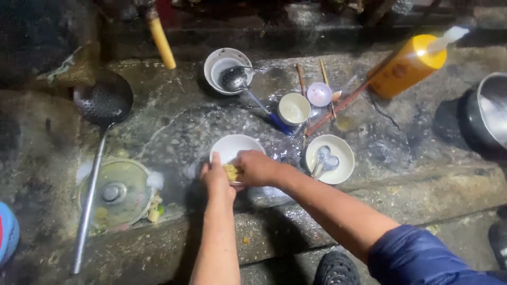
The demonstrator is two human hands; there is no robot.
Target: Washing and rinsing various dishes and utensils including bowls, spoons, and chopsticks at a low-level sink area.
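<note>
left hand (215, 177) grips the near rim of a white bowl (236, 148); right hand (257, 168) presses a yellow sponge (231, 172) against it. just right sits a bowl with 2 spoons (330, 158); beyond, a cup (294, 108), ladle (237, 79), yellow bottle (409, 66).

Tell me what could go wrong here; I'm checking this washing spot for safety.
The white bowl between the left hand and right hand sits on a wet stone slab near its edge; it could slip off. The tilted yellow bottle might topple.
</note>
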